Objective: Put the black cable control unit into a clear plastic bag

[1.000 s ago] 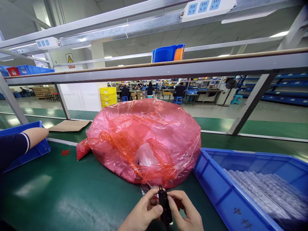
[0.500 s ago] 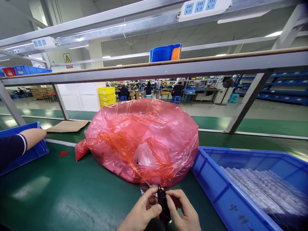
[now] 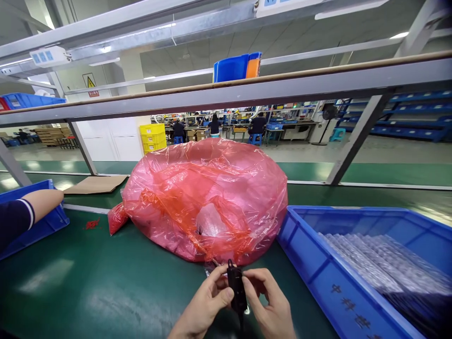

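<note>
Both my hands are at the bottom middle of the view, around a small black device (image 3: 237, 288) with a loop on top and a thin cord running down from it. My left hand (image 3: 208, 301) grips it from the left between thumb and fingers. From the right, my right hand (image 3: 269, 301) presses thumb and index fingertips against its upper side; anything tiny between those tips is hidden. Just beyond my fingers lies a large translucent red plastic bag (image 3: 208, 202), with a clear plastic piece showing at its near edge.
To the right stands a blue bin (image 3: 318, 273) with clear-bagged items in rows. At left, a co-worker's arm (image 3: 44, 205) reaches over another blue bin (image 3: 52, 230). Small red bits (image 3: 92, 224) and a small red bag (image 3: 117, 219) lie nearby, with flat cardboard (image 3: 94, 184) behind.
The view has shifted slightly, so most of the scene sits a little higher and further left. My hands keep the same hold on the black device.
</note>
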The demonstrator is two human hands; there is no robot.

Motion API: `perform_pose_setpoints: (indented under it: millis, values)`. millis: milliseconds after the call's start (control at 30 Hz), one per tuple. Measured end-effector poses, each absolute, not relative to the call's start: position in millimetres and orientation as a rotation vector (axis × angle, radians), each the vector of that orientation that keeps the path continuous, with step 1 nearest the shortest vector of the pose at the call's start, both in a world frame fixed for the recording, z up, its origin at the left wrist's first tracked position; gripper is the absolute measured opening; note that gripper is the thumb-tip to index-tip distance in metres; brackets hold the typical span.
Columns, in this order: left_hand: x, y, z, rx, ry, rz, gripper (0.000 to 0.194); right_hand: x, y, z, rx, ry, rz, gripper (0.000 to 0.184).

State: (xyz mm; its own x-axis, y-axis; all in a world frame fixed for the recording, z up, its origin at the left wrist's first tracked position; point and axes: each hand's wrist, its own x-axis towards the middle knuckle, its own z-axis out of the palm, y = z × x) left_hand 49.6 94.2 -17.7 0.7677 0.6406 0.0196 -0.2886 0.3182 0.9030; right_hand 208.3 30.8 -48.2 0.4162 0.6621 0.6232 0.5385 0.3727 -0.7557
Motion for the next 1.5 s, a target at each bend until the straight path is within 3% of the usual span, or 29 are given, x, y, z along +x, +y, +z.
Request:
perform_pose_setpoints:
  millis: [400,667,1000,1167,1500]
  values:
    - [47,94,-28,1.132,0.397,0.602,0.056,209,30,-47,-1.293,-1.218,0.136,0.007]
    - [49,96,-22,1.019,0.406,0.662,0.054,219,25,-49,-1.284,-0.941,0.228,0.027]
    - [48,99,-21,0.827,0.371,0.690,0.042,247,35,-39,-1.201,-0.806,1.008,0.040]
    - [42,103,-27,0.775,0.364,0.709,0.042,250,36,-40,-1.119,-0.807,1.218,0.043]
    - [39,107,-28,0.712,0.376,0.755,0.043,250,51,-69,-1.466,-1.005,1.050,0.040]
